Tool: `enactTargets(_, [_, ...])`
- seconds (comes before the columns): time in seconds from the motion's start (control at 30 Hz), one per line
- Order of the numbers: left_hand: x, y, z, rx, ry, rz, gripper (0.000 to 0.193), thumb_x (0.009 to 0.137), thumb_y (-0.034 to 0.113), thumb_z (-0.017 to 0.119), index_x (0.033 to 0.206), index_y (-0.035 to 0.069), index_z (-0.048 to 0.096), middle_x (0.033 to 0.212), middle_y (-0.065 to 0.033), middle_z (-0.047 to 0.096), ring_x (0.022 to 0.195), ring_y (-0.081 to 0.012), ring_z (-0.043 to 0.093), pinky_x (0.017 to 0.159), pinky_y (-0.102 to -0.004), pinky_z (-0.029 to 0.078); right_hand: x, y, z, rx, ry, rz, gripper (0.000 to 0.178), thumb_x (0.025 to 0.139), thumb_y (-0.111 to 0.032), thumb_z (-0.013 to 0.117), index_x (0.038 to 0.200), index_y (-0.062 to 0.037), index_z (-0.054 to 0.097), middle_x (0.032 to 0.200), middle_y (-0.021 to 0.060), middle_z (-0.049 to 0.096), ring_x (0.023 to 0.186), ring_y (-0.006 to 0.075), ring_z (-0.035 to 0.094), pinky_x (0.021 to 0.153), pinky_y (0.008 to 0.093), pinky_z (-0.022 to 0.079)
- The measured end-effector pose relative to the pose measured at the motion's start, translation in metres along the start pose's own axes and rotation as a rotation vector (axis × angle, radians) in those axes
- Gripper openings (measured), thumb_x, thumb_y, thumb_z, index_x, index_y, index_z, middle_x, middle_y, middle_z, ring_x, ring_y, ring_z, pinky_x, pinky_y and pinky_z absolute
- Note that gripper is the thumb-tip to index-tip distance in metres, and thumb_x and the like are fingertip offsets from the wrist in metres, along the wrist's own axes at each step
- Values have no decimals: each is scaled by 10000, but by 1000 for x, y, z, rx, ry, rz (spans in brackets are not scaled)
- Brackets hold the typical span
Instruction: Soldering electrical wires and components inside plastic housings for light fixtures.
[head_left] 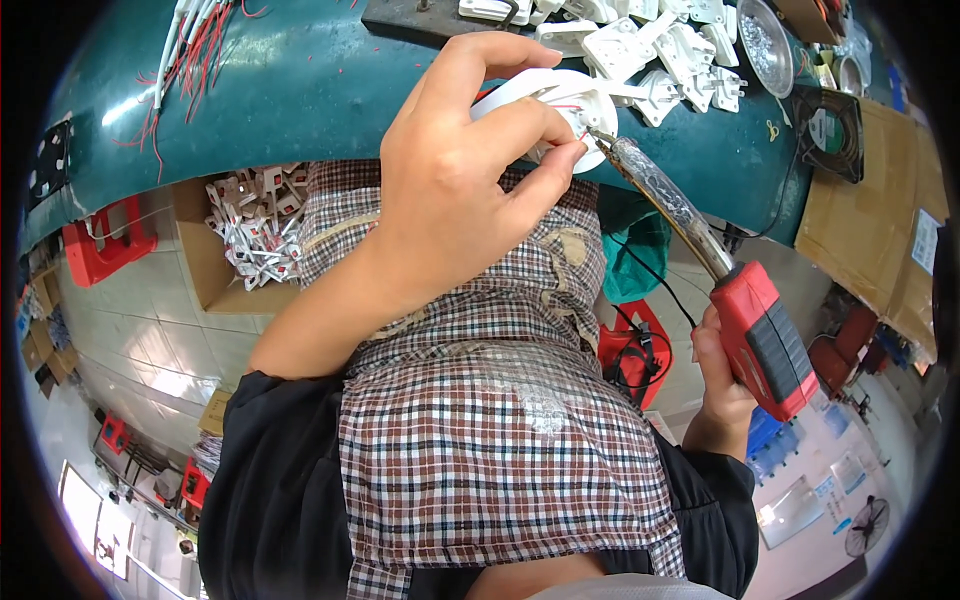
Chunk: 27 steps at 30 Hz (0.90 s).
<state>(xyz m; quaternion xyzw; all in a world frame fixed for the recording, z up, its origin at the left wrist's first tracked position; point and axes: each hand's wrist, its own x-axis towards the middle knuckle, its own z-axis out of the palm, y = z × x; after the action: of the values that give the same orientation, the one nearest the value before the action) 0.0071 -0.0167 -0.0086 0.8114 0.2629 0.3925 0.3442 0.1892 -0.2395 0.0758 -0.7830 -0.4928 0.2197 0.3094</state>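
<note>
Over the front edge of the bench, my left hand (450,170) pinches a thin red wire (584,136) between thumb and forefinger. Another finger reaches over the far side of a round white plastic housing (601,103), steadying it, and the hand covers part of this piece. My right hand (722,375) is wrapped round the red and black handle of a soldering iron (757,322). Its metal barrel slants up to the left, and the tip is at the wire's end inside the housing. Whether the tip touches the wire I cannot tell.
White plug housings (625,48) are heaped at the back of the green bench (300,90), beside a metal bowl (765,45). White cables with red wires (185,55) lie far left. A small fan (828,133) stands right. Below is a carton (200,250) of white parts.
</note>
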Motion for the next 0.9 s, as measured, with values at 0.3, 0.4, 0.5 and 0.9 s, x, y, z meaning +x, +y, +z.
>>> enactTargets(0.3, [0, -4, 1, -30, -15, 4, 150, 710, 22, 823, 832, 49, 740, 1213, -158, 622, 1036, -285, 664, 872, -362, 546, 9, -10, -3, 5, -32, 8, 232, 683, -21, 742, 899, 20, 669, 813, 147, 638, 676, 309, 646, 634, 368, 523])
enactTargets(0.4, [0, -4, 1, -39, -15, 13, 155, 708, 21, 824, 833, 48, 738, 1215, -154, 621, 1037, -287, 664, 875, -364, 545, 12, -12, -4, -12, -42, -46, 227, 686, -32, 748, 890, 21, 665, 793, 139, 622, 651, 297, 628, 602, 356, 504])
enactTargets(0.5, [0, -4, 0, -39, -14, 11, 157, 706, 19, 825, 831, 46, 735, 1218, -150, 620, 1039, -289, 664, 879, -366, 543, 8, -14, -7, -72, -43, -87, 226, 692, -36, 750, 894, 24, 668, 782, 134, 611, 634, 292, 612, 580, 351, 488])
enactTargets(0.9, [1, -5, 1, -61, -12, 9, 163, 700, 7, 827, 825, 39, 726, 1222, -157, 616, 1059, -296, 666, 877, -367, 556, 6, -13, -5, -59, -15, -44, 218, 702, -22, 744, 905, 25, 683, 808, 149, 641, 690, 311, 658, 649, 364, 529])
